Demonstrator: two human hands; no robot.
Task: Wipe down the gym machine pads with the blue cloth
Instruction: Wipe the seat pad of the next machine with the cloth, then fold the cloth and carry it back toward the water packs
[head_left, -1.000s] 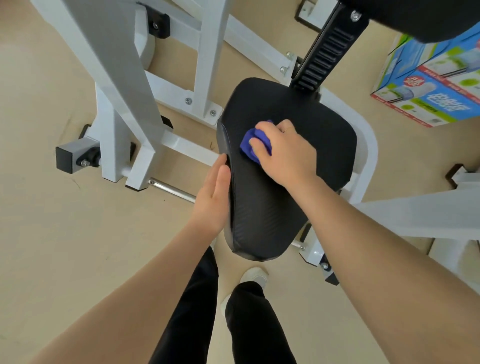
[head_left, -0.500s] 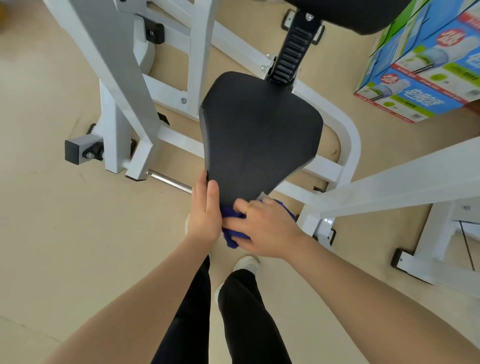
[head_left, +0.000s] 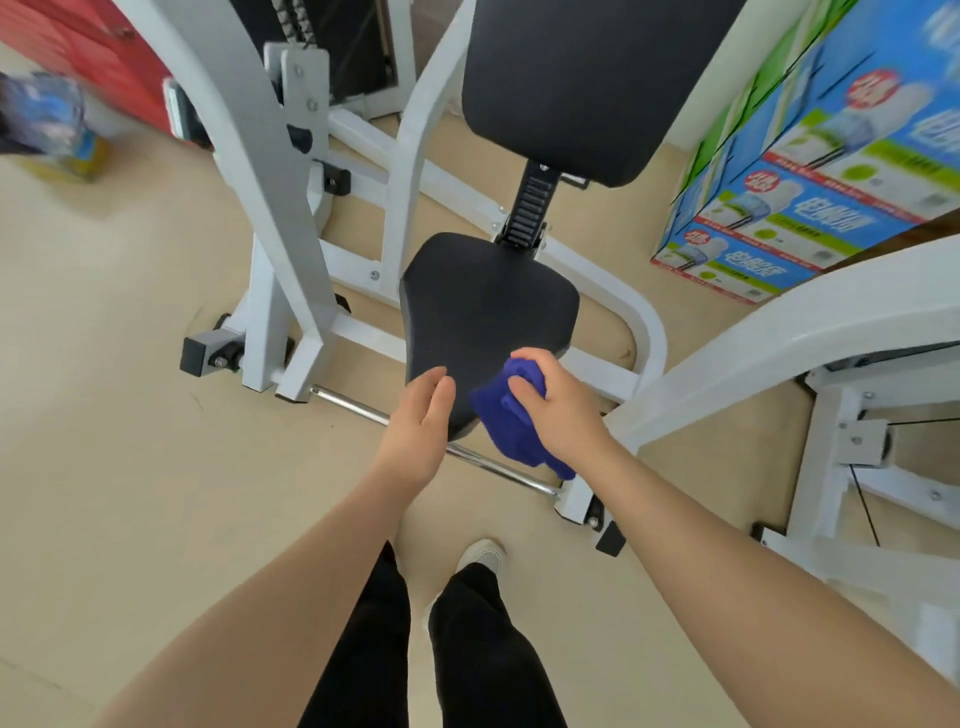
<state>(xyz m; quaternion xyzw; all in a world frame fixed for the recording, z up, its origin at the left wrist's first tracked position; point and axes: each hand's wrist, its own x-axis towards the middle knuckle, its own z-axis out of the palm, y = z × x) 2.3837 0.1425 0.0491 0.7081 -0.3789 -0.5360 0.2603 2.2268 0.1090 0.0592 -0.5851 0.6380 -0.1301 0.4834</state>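
The black seat pad of a white gym machine sits in the middle of the view, with the black back pad upright behind it. My right hand grips the bunched blue cloth at the seat's near right edge; part of the cloth hangs below the pad. My left hand has straight fingers that lie against the seat's near left edge.
The white machine frame stands to the left and a second white frame arm crosses on the right. A chrome bar runs under the seat. Printed cardboard boxes are stacked at the right. My legs and a shoe are below.
The view has tilted up, so the back pad now shows. My right hand with the cloth has shifted from the seat's front tip to its near right edge. My left hand stays at the seat's left edge.
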